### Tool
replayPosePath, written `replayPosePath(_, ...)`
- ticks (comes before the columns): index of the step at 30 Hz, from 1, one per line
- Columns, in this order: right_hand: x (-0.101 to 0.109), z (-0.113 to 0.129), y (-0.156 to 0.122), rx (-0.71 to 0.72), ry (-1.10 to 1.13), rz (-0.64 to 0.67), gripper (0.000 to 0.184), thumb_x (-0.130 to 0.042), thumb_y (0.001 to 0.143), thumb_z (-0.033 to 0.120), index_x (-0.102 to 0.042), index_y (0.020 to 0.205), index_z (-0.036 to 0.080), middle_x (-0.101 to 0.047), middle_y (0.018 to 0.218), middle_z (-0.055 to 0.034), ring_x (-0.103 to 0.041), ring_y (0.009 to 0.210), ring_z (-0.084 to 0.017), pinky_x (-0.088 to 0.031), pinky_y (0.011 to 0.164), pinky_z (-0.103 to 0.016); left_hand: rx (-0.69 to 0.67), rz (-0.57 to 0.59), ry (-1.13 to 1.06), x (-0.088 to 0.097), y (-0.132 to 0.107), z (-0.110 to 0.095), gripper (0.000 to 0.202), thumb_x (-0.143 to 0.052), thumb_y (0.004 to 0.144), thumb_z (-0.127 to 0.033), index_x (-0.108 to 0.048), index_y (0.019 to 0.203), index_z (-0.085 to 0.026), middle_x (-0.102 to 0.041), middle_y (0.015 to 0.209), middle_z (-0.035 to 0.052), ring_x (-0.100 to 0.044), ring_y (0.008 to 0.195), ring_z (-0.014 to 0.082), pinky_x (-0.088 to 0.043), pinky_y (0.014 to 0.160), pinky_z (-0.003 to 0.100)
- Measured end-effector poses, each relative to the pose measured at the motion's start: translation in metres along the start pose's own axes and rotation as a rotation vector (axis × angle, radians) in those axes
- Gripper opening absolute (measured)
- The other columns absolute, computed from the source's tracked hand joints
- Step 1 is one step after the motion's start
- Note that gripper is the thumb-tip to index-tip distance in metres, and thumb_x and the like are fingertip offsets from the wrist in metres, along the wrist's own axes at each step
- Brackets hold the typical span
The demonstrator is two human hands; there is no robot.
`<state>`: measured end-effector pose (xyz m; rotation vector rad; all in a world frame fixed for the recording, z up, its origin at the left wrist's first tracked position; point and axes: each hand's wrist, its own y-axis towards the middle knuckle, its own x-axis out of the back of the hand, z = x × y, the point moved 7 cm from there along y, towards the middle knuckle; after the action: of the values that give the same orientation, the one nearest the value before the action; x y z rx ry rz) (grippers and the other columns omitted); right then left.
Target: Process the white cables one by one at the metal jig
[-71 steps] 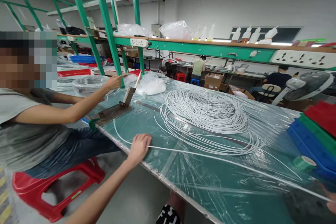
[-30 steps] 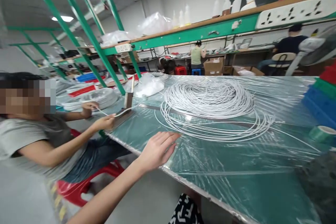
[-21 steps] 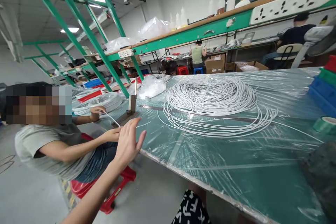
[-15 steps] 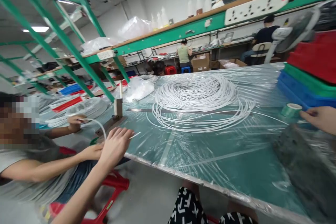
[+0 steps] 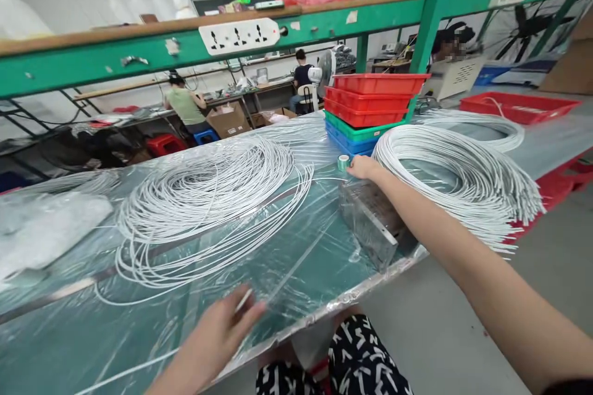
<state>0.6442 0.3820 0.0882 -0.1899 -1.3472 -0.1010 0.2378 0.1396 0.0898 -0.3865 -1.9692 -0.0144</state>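
My left hand (image 5: pixel 215 336), low over the front edge of the table, is closed on a thin white cable (image 5: pixel 134 368). The short end pokes out between thumb and fingers, and the rest trails off to the lower left. My right hand (image 5: pixel 364 166) reaches far forward above a grey metal block (image 5: pixel 370 225). Its fingers are pinched beside a small roll of green tape (image 5: pixel 343 163); what is between them, if anything, is hidden. A loose coil of white cable (image 5: pixel 208 197) lies between my hands, one strand running toward the block.
A thick bundle of cut white cables (image 5: pixel 445 160) lies right of the block. Behind stand stacked red, green and blue trays (image 5: pixel 370 102). A plastic bag (image 5: pixel 55 228) rests at left. A green shelf beam (image 5: pixel 139 55) crosses above the table; people sit at a far bench.
The view has swung right. My left hand has come away from a co-worker's hands to the table's front edge, bringing the white cable along. My right hand stays by the tape.
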Motion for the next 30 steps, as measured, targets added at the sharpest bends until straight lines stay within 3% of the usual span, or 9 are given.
replayPosePath(2, 0.0, 0.0, -0.001, -0.007, 0.034, -0.009, 0.041, -0.051, 0.093, 0.04, -0.071, 0.117, 0.013, -0.068, 0.118, -0.0185, -0.062, 0.115, -0.03, -0.048, 0.09, -0.032, -0.103, 0.121, -0.056, -0.021, 0.029, -0.049, 0.051, -0.027, 0.096, -0.066, -0.053, 0.107, -0.024, -0.058, 0.063, -0.0019, -0.056, 0.057, 0.0206, -0.041, 0.06, 0.028)
replayPosePath(5, 0.001, 0.002, -0.002, 0.004, 0.056, -0.009, 0.039, -0.051, 0.094, 0.039, -0.072, 0.113, 0.014, -0.07, 0.114, -0.0172, -0.063, 0.114, -0.029, -0.047, 0.089, -0.03, -0.249, 0.135, -0.021, -0.037, 0.066, -0.102, 0.045, -0.014, 0.103, -0.053, -0.046, 0.109, -0.023, -0.052, 0.062, -0.0032, -0.056, 0.061, 0.022, -0.039, 0.063, 0.029)
replayPosePath(11, -0.001, 0.003, 0.002, 0.013, 0.063, 0.012, 0.036, -0.053, 0.093, 0.039, -0.074, 0.11, 0.014, -0.072, 0.108, -0.0159, -0.065, 0.11, -0.028, -0.047, 0.085, -0.028, -0.398, 0.025, 0.145, -0.062, 0.116, -0.161, 0.036, -0.018, 0.105, -0.037, -0.05, 0.097, -0.023, -0.061, 0.071, 0.0001, -0.061, 0.064, 0.0214, -0.033, 0.058, 0.029)
replayPosePath(14, -0.002, 0.003, 0.005, 0.02, 0.058, 0.012, 0.034, -0.053, 0.092, 0.039, -0.075, 0.106, 0.016, -0.073, 0.103, -0.0143, -0.066, 0.106, -0.027, -0.047, 0.082, -0.027, -0.464, 0.029, 0.219, -0.071, 0.124, -0.176, 0.035, -0.024, 0.105, -0.032, -0.056, 0.094, -0.023, -0.068, 0.079, 0.0025, -0.066, 0.072, 0.0224, -0.034, 0.059, 0.029)
replayPosePath(21, -0.003, 0.005, 0.007, 0.049, 0.034, 0.034, 0.029, -0.055, 0.09, 0.037, -0.076, 0.094, 0.017, -0.073, 0.095, -0.0116, -0.068, 0.097, -0.024, -0.046, 0.076, -0.026, -0.488, -0.049, 0.243, -0.072, 0.13, -0.191, 0.039, -0.026, 0.106, -0.033, -0.062, 0.095, -0.021, -0.07, 0.092, 0.0051, -0.068, 0.081, 0.0227, -0.038, 0.06, 0.029)
replayPosePath(27, -0.001, 0.008, 0.004, 0.073, 0.038, 0.045, 0.029, -0.053, 0.091, 0.036, -0.076, 0.088, 0.018, -0.073, 0.09, -0.0095, -0.067, 0.09, -0.022, -0.043, 0.071, -0.024, -0.438, -0.146, 0.165, -0.07, 0.141, -0.183, 0.037, -0.028, 0.106, -0.032, -0.06, 0.094, -0.019, -0.069, 0.087, 0.0033, -0.066, 0.074, 0.0191, -0.037, 0.06, 0.028)
replayPosePath(30, -0.002, 0.008, 0.003, 0.073, 0.038, 0.063, 0.03, -0.053, 0.091, 0.036, -0.076, 0.087, 0.017, -0.073, 0.09, -0.0096, -0.067, 0.088, -0.022, -0.042, 0.069, -0.025, -0.488, -0.156, 0.123, -0.072, 0.141, -0.182, 0.034, -0.031, 0.106, -0.03, -0.06, 0.093, -0.02, -0.069, 0.09, 0.0023, -0.066, 0.08, 0.018, -0.038, 0.064, 0.027)
